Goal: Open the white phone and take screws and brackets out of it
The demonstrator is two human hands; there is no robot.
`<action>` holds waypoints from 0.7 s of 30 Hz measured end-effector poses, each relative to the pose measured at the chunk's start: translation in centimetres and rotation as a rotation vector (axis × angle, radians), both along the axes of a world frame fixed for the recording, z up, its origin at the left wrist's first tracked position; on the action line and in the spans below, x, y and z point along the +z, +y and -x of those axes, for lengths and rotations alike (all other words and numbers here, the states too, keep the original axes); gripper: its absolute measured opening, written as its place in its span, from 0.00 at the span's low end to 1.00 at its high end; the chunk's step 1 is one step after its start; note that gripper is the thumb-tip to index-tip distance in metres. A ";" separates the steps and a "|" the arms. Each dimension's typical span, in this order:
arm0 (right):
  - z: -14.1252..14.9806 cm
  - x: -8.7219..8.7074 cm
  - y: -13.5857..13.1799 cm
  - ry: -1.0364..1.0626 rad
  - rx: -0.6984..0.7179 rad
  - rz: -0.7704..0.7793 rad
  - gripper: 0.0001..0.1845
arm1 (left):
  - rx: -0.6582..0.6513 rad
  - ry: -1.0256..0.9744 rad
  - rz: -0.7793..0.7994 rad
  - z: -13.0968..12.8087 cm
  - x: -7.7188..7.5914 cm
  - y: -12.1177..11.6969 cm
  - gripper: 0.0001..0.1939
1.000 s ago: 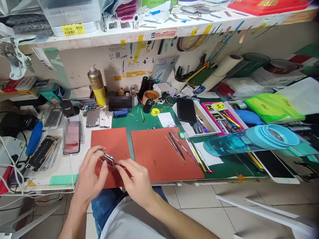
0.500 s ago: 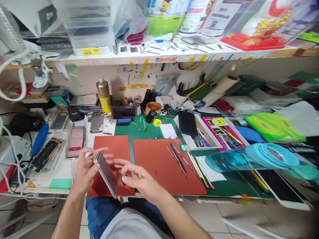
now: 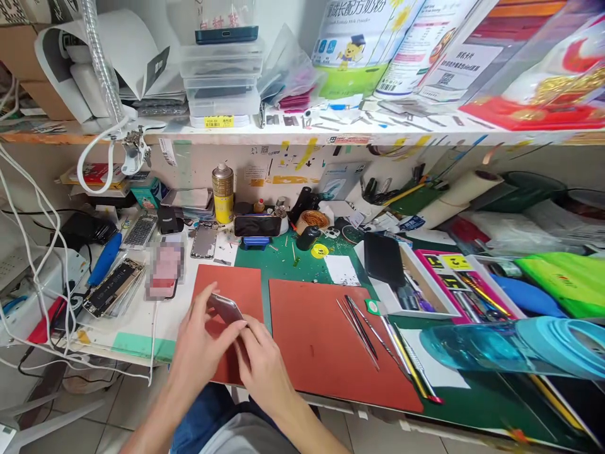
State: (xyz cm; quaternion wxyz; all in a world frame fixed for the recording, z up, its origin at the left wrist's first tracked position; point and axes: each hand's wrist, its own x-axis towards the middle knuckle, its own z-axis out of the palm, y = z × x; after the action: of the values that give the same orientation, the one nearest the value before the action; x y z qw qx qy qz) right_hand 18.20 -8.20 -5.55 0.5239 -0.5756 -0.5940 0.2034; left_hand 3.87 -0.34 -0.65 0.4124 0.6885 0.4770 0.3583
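Here the left hand (image 3: 198, 353) and the right hand (image 3: 262, 362) both close on a slim silver phone (image 3: 225, 308), held tilted just above the smaller red mat (image 3: 236, 287) — fingertips at its edges. It looks light, stiff and slick (metal back, likely fragile glass), so the long edges seem the safest hold. Tweezers (image 3: 362, 328) lie on the larger mat (image 3: 321, 340).

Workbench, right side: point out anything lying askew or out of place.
The blue water bottle lies on its side across the green mat, over tools and pens. Elsewhere, an opened phone sits with its insides exposed at the left.
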 end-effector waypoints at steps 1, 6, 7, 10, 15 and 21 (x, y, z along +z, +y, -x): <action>0.1 -0.3 -0.2 -0.029 -0.006 -0.022 0.19 | 0.034 0.073 -0.092 -0.3 -0.2 -0.6 0.32; -1.0 1.0 -2.0 -0.106 -0.044 -0.003 0.13 | 0.043 0.155 -0.331 -0.9 -1.4 -2.5 0.27; -1.5 1.7 -2.5 -0.080 -0.077 0.026 0.11 | 0.011 0.139 -0.379 -0.9 -1.5 -2.6 0.27; -2.8 4.3 -3.8 0.054 -0.165 0.086 0.07 | -0.095 0.142 -0.516 -0.9 -1.3 -2.8 0.24; -3.5 7.2 -4.5 0.135 -0.116 0.040 0.08 | -0.170 0.242 -0.587 -1.2 -1.1 -3.2 0.18; -3.1 7.3 -4.1 0.063 -0.089 -0.015 0.13 | -0.190 0.269 -0.607 -1.3 -1.0 -3.3 0.17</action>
State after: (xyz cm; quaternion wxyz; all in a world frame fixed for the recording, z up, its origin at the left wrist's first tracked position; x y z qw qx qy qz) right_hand 21.35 -12.35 1.79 0.5554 -0.5907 -0.5524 0.1935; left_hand 5.20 -3.66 -1.66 0.1538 0.8622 0.3323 0.3500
